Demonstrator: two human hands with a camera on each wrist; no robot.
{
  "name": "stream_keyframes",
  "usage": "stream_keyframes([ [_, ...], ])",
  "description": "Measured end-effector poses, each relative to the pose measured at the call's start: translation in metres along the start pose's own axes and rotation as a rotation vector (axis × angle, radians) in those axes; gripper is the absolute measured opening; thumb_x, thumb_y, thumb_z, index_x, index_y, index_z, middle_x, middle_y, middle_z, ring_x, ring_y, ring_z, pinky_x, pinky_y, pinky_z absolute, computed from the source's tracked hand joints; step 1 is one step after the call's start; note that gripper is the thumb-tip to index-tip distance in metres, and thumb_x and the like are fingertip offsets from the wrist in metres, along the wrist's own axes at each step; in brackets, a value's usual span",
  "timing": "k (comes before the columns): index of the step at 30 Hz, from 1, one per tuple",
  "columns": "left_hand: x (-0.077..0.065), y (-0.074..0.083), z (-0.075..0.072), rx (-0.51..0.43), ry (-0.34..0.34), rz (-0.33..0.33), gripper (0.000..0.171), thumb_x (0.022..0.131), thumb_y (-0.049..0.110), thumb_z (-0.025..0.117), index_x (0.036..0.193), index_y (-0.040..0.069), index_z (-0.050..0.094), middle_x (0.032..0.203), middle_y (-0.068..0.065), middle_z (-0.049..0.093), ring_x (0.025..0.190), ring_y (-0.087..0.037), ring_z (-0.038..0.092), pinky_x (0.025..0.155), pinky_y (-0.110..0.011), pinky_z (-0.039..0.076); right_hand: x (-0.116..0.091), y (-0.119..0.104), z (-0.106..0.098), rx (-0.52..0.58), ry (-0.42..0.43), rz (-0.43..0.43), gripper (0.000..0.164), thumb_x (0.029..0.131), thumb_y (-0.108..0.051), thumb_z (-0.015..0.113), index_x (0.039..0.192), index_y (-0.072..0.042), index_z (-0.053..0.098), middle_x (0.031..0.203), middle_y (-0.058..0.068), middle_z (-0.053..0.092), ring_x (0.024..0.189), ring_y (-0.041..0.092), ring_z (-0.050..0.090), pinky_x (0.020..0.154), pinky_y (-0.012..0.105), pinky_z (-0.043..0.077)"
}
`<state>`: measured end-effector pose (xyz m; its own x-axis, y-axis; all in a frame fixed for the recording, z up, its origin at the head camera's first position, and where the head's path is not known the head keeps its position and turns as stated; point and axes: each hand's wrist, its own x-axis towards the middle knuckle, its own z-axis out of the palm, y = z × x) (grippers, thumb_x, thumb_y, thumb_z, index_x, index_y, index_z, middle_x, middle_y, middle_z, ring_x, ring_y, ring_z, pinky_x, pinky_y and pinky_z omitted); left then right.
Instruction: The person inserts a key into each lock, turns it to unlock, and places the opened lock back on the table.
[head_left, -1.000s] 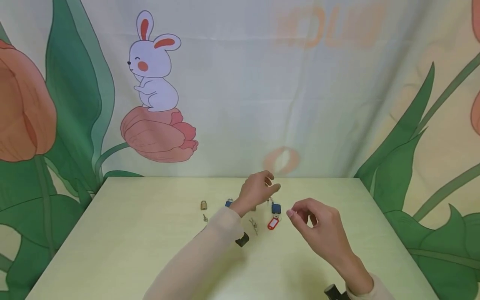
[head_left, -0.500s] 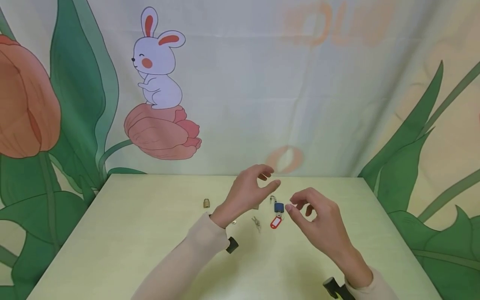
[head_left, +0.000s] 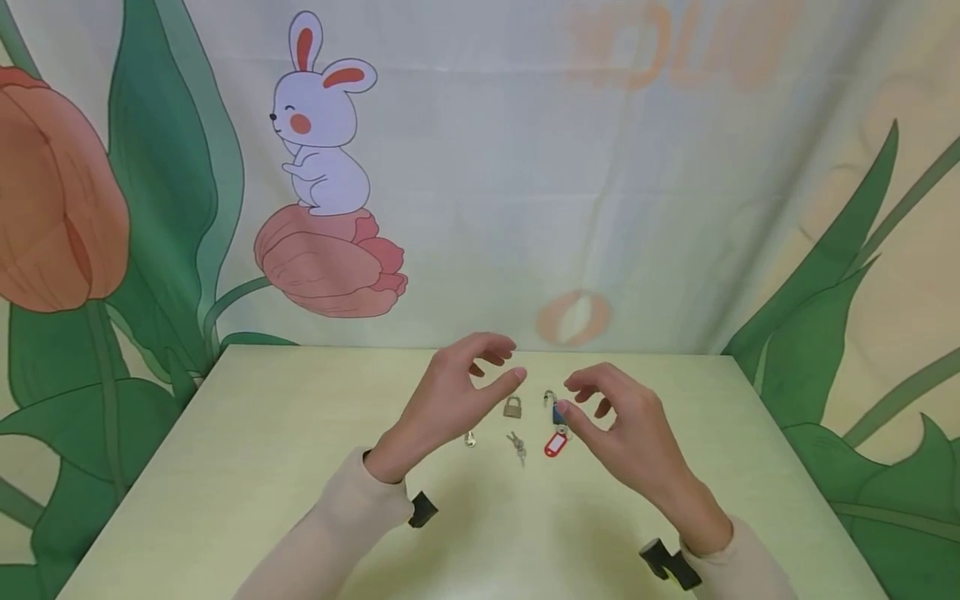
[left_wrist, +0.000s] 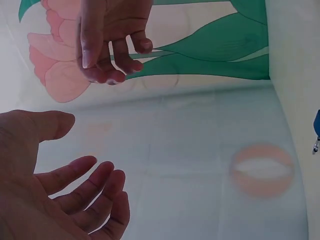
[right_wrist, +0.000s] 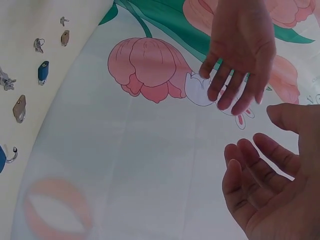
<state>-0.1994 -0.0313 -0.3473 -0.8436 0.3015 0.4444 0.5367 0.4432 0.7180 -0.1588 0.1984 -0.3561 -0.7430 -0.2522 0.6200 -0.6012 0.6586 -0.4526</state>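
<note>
My left hand (head_left: 461, 387) hovers over the table, fingers loosely bent and holding nothing. To its right, my right hand (head_left: 630, 425) is also raised with relaxed fingers and nothing in them. Between the hands lies a brass padlock (head_left: 512, 408), with a bunch of keys (head_left: 517, 447) in front of it. Partly behind my right thumb is a blue padlock (head_left: 557, 415) with its shackle open, and a red key tag (head_left: 555, 444) beside it. In the right wrist view, another blue padlock (right_wrist: 43, 73) and a smaller brass padlock (right_wrist: 65, 38) lie in the row; my left hand hides these in the head view.
Another small set of keys (head_left: 469, 439) shows just below my left hand. The pale table (head_left: 247, 467) ends at a hanging cloth (head_left: 465, 208) printed with a rabbit and tulips. A black strap piece (head_left: 423, 509) sits at my left wrist.
My left hand has drawn back to the left, uncovering the brass padlock, and its fingers have spread. My right hand has shifted slightly left, now partly covering the opened blue padlock.
</note>
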Motion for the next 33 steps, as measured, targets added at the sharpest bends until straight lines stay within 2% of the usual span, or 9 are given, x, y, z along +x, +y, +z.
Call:
stream_keyframes([
  [7, -0.017, -0.002, -0.009, 0.056, 0.017, 0.050, 0.033, 0.090, 0.033, 0.071, 0.117, 0.017, 0.065, 0.110, 0.006, 0.067, 0.101, -0.009, 0.062, 0.084, -0.031, 0.053, 0.009, 0.006, 0.011, -0.040, -0.078, 0.020, 0.023, 0.087, -0.028, 0.075, 0.106, -0.017, 0.067, 0.098, -0.008, 0.067, 0.086, 0.009, 0.063, 0.066, 0.022, 0.052],
  [19, -0.039, -0.013, -0.026, 0.138, 0.078, 0.091, 0.033, 0.088, 0.031, 0.073, 0.117, 0.017, 0.065, 0.111, 0.006, 0.067, 0.101, -0.013, 0.063, 0.083, -0.037, 0.054, 0.023, 0.024, 0.041, -0.062, -0.220, 0.118, 0.028, 0.088, -0.031, 0.073, 0.110, -0.015, 0.067, 0.101, -0.004, 0.068, 0.086, 0.013, 0.064, 0.066, 0.025, 0.050],
  [25, -0.046, -0.015, -0.033, 0.157, 0.068, 0.057, 0.033, 0.089, 0.033, 0.071, 0.118, 0.019, 0.064, 0.112, 0.008, 0.067, 0.103, -0.013, 0.063, 0.083, -0.034, 0.053, 0.030, 0.036, 0.062, -0.075, -0.313, 0.187, 0.030, 0.088, -0.030, 0.073, 0.112, -0.012, 0.067, 0.105, 0.002, 0.070, 0.092, 0.021, 0.066, 0.073, 0.032, 0.051],
  [33, -0.053, -0.018, -0.039, 0.182, 0.054, 0.009, 0.035, 0.089, 0.035, 0.072, 0.120, 0.020, 0.064, 0.112, 0.009, 0.066, 0.104, -0.011, 0.062, 0.081, -0.031, 0.053, 0.030, 0.059, 0.094, -0.135, -0.451, 0.280, 0.029, 0.088, -0.032, 0.073, 0.109, -0.013, 0.069, 0.100, 0.001, 0.070, 0.085, 0.015, 0.062, 0.068, 0.030, 0.049],
])
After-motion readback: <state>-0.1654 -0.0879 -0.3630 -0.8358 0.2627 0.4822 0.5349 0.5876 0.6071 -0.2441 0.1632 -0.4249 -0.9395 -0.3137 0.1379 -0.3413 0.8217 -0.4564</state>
